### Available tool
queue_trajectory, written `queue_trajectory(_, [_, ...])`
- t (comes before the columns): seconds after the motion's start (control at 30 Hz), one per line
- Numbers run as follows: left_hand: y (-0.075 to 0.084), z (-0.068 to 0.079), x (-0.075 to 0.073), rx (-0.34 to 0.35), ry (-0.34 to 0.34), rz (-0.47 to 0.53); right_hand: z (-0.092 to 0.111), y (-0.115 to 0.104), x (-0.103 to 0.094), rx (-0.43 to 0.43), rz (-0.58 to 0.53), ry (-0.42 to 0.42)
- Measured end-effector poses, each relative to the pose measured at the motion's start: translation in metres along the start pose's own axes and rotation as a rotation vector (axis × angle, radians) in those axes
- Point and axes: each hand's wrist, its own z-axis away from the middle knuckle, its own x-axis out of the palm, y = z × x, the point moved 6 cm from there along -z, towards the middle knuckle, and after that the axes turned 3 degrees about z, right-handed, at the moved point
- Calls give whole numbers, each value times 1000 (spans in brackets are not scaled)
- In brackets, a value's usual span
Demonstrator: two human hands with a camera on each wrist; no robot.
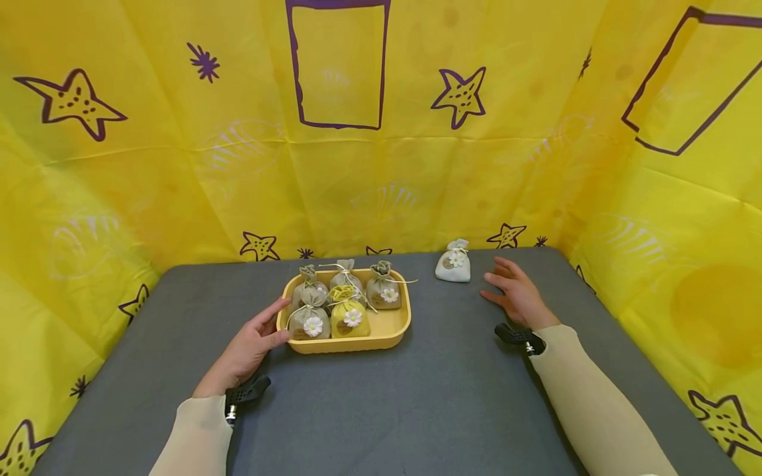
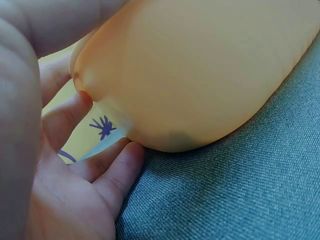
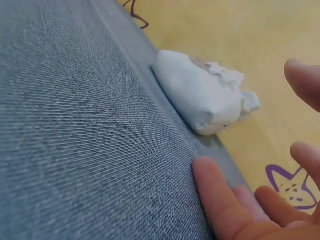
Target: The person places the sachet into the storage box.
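A yellow tray [image 1: 387,340] holds several small drawstring sachets: grey-green ones such as the front-left sachet [image 1: 309,322], plus one yellow sachet [image 1: 345,311], most with a visible white flower. At the tray's left end, my left hand [image 1: 253,344] grips the side; the left wrist view shows fingertips against the tray wall [image 2: 200,75]. A white sachet [image 1: 454,268] with a white flower lies apart on the table, right of the tray. Just right of it is my right hand [image 1: 514,291], fingers spread and holding nothing. The right wrist view shows a gap between the fingers and that white sachet [image 3: 190,90].
The table has a dark grey cloth top [image 1: 381,410]. Behind it and along both sides hangs a yellow curtain [image 1: 369,185] printed with purple starfish and outlines. The white sachet lies close to the table's back edge.
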Motion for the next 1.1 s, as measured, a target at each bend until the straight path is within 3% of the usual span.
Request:
queue_trajectory(0.63, [2, -1, 2, 23, -8, 24, -35, 2, 25, -49, 86, -69])
queue_trajectory(0.97, [0, -2, 2, 23, -12, 24, -51, 8, 36, -91, 437, -86])
queue_trajectory(1.1, [0, -2, 1, 21, -10, 17, -52, 7, 38, -87, 491, -74])
